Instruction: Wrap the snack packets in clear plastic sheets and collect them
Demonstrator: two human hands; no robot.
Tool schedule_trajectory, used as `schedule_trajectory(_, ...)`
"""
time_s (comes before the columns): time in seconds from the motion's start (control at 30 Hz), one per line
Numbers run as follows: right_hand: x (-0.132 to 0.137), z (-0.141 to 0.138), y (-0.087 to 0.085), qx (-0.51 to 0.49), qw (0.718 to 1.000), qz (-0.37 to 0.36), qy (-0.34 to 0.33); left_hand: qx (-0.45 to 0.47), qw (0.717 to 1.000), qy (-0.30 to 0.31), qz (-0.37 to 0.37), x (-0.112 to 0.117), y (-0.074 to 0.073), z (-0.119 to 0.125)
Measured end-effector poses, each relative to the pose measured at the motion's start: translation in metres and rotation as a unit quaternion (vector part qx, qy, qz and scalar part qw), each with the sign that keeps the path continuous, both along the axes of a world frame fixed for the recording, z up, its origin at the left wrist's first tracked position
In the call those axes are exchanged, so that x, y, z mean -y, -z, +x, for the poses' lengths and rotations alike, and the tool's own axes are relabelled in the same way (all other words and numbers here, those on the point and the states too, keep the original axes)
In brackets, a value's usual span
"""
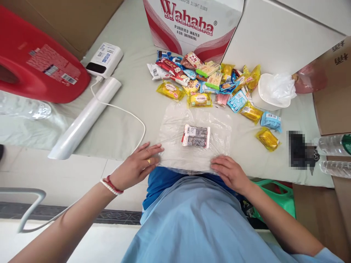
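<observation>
A clear plastic sheet [175, 146] lies spread on the table's near edge. A small snack packet [196, 136] with a dark label rests at its middle. My left hand [138, 165], with a ring and wrist bracelets, lies flat with fingers stretched onto the sheet's near left corner. My right hand [229, 172] rests palm down on the sheet's near right corner, fingers extended. Neither hand holds anything.
A heap of several wrapped snacks [208, 82] lies behind the sheet, before a Wahaha carton [192, 25]. A plastic-film roll [85, 118], a power bank [104, 59] with white cable and a red jug [35, 65] sit left. A white bowl [270, 93] and water bottles [334, 144] stand right.
</observation>
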State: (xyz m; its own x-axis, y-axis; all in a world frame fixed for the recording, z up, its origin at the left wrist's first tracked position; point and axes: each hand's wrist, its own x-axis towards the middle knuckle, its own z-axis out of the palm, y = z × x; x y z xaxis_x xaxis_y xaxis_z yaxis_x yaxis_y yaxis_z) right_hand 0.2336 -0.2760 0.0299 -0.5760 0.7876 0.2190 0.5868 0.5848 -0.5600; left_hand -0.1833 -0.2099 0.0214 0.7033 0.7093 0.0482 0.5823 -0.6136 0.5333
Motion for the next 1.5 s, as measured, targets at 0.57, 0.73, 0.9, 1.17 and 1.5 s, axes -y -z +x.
schedule_trajectory(0.57,-0.112,0.013,-0.009,0.016,0.922,-0.244,0.301,0.005,0.958,-0.285,-0.018,-0.117,-0.014,0.071)
schedule_trajectory(0.73,-0.114,0.016,-0.018,0.177,0.928,-0.121,0.306,0.077,0.907,-0.369,0.186,-0.083,-0.025,0.079)
schedule_trajectory(0.9,-0.159,-0.002,-0.039,0.166,0.965,0.004,0.202,0.099,0.919,-0.249,0.288,-0.041,-0.037,0.121)
schedule_trajectory(1.17,-0.228,-0.069,-0.017,0.234,0.962,-0.066,0.125,-0.066,0.978,-0.157,0.123,-0.045,-0.011,0.174)
schedule_trajectory(1.5,-0.23,-0.044,-0.036,0.043,0.989,-0.138,0.019,-0.079,0.978,-0.154,0.114,-0.041,-0.015,0.173)
